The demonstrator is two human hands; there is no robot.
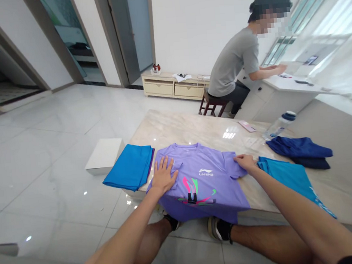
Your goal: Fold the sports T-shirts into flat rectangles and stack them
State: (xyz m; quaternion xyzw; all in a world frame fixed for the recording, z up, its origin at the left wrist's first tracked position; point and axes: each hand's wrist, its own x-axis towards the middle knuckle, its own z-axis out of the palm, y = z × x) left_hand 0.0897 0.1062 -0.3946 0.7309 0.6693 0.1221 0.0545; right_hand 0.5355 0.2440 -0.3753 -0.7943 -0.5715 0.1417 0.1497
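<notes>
A purple T-shirt [221, 189] with a white logo and a pink and green print lies spread on the marble-look table [169, 124], its hem hanging over the near edge. My left hand [164, 175] rests flat on the shirt's left side, fingers spread. At the other side, my right hand [245, 161] pinches the edge of the right sleeve. A folded blue garment [129, 167] lies to the left of the shirt, with a dark purple edge showing beneath it. To the right of my right hand is a folded teal garment [287, 175].
Dark blue folded clothing [299, 148], a clear bottle [278, 126] and a pink phone [247, 126] are on the table's right part. A white box [104, 154] stands left of the table. Beyond, a person in grey [234, 61] sits on a stool at a white desk [295, 84].
</notes>
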